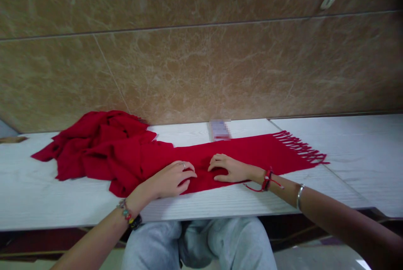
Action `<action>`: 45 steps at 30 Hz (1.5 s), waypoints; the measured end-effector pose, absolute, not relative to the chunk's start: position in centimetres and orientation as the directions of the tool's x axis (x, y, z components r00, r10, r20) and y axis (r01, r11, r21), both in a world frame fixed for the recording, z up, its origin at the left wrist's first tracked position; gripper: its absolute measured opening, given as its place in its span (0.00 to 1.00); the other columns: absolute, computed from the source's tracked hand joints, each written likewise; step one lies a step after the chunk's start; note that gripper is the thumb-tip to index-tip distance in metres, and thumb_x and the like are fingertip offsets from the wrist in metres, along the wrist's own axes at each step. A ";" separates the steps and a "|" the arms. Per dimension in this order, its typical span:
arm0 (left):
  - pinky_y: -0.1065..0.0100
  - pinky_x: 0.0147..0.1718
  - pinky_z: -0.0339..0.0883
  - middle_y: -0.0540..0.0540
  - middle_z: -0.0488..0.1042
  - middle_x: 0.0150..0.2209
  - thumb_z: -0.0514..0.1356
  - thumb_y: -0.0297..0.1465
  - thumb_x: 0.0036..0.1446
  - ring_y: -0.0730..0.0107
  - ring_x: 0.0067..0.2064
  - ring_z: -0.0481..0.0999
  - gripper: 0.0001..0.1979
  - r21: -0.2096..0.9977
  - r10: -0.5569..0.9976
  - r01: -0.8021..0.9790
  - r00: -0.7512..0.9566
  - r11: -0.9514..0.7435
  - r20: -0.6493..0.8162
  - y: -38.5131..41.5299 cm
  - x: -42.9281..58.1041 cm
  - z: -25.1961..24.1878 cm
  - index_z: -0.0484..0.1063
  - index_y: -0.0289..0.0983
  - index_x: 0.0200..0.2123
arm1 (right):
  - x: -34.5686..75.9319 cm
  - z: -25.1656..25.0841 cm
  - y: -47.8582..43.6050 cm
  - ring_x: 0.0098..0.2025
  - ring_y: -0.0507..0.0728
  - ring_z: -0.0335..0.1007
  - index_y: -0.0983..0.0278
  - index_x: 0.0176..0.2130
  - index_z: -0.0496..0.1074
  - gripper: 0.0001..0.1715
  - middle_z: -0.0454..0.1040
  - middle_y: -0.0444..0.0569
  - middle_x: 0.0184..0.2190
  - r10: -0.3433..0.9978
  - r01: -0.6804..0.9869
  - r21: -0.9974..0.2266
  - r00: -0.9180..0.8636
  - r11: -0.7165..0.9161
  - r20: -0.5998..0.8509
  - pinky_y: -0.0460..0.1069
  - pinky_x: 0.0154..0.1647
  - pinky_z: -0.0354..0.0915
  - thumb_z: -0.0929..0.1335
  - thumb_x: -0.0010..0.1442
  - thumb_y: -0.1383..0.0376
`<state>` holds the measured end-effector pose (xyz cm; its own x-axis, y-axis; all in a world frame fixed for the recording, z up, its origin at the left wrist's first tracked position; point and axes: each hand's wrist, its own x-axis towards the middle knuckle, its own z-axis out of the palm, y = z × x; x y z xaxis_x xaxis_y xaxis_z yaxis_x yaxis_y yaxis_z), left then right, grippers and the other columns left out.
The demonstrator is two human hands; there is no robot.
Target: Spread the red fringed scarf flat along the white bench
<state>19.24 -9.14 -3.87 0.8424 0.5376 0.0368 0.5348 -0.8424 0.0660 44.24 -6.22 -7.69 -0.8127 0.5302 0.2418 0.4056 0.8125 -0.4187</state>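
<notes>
A red fringed scarf lies along a white table. Its right end is spread flat with the fringe pointing right; its left part is bunched in a heap. My left hand rests palm down on the scarf's middle, fingers stretched out, a ring on one finger and a beaded bracelet on the wrist. My right hand lies beside it on the scarf, fingers curled down onto the cloth, with a red cord bracelet and a metal bangle on the arm.
A brown marbled wall rises right behind the table. A small blurred card stands at the table's back edge. A second white tabletop adjoins on the right. My grey-trousered knees sit under the front edge.
</notes>
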 end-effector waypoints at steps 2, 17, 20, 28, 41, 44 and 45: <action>0.67 0.44 0.61 0.46 0.70 0.40 0.53 0.33 0.55 0.68 0.41 0.69 0.10 0.082 0.494 0.489 0.868 -0.868 0.051 -8.6 20.6 -4.0 0.70 0.38 0.39 | 44.4 -7.9 -6.3 0.44 0.55 0.62 0.66 0.40 0.69 0.14 0.67 0.52 0.40 0.530 0.389 -0.431 -0.802 0.814 0.276 0.52 0.48 0.58 0.66 0.54 0.62; 0.74 0.32 0.59 0.50 0.69 0.29 0.53 0.29 0.55 0.74 0.31 0.67 0.05 0.295 0.317 0.282 0.945 -0.913 0.076 -5.7 23.1 -5.3 0.68 0.37 0.31 | 46.7 -4.2 -6.9 0.37 0.53 0.64 0.65 0.37 0.71 0.09 0.70 0.48 0.33 0.450 0.381 -0.472 -0.892 0.795 0.038 0.48 0.39 0.60 0.66 0.53 0.64; 0.74 0.35 0.59 0.49 0.70 0.30 0.50 0.27 0.57 0.73 0.33 0.67 0.08 0.332 0.310 0.269 0.948 -0.904 0.075 -5.7 23.1 -5.3 0.69 0.37 0.32 | 46.3 -4.6 -7.0 0.35 0.53 0.63 0.65 0.35 0.71 0.07 0.69 0.48 0.31 0.410 0.350 -0.463 -0.911 0.814 0.032 0.47 0.38 0.60 0.65 0.55 0.66; 0.73 0.34 0.59 0.49 0.69 0.29 0.49 0.30 0.59 0.73 0.32 0.67 0.10 0.344 0.304 0.268 0.951 -0.900 0.057 -6.1 23.2 -5.1 0.69 0.37 0.31 | 46.1 -4.7 -7.3 0.33 0.51 0.62 0.66 0.33 0.71 0.07 0.69 0.47 0.28 0.379 0.320 -0.449 -0.924 0.834 0.045 0.45 0.35 0.59 0.63 0.56 0.69; 0.71 0.30 0.59 0.50 0.68 0.25 0.52 0.33 0.57 0.72 0.29 0.67 0.09 0.064 0.294 0.290 0.953 -0.955 0.071 -6.8 23.5 -5.2 0.67 0.37 0.27 | 45.9 -4.6 -8.0 0.29 0.52 0.60 0.65 0.29 0.70 0.09 0.67 0.46 0.24 0.400 0.368 -0.281 -0.914 0.887 0.064 0.46 0.32 0.56 0.62 0.56 0.70; 0.70 0.30 0.59 0.49 0.69 0.26 0.54 0.38 0.55 0.70 0.29 0.68 0.11 0.011 0.291 0.291 0.953 -0.957 0.088 -6.9 23.6 -5.4 0.67 0.36 0.29 | 45.9 -4.7 -8.1 0.30 0.52 0.61 0.66 0.30 0.70 0.08 0.68 0.47 0.25 0.398 0.365 -0.280 -0.915 0.888 0.067 0.46 0.33 0.57 0.63 0.57 0.67; 0.70 0.30 0.59 0.49 0.69 0.27 0.54 0.37 0.55 0.70 0.29 0.68 0.10 -0.004 0.287 0.288 0.953 -0.957 0.093 -6.9 23.6 -5.4 0.67 0.36 0.29 | 45.8 -4.7 -8.1 0.30 0.52 0.61 0.66 0.30 0.70 0.08 0.68 0.47 0.25 0.400 0.369 -0.277 -0.914 0.887 0.066 0.46 0.33 0.57 0.63 0.57 0.67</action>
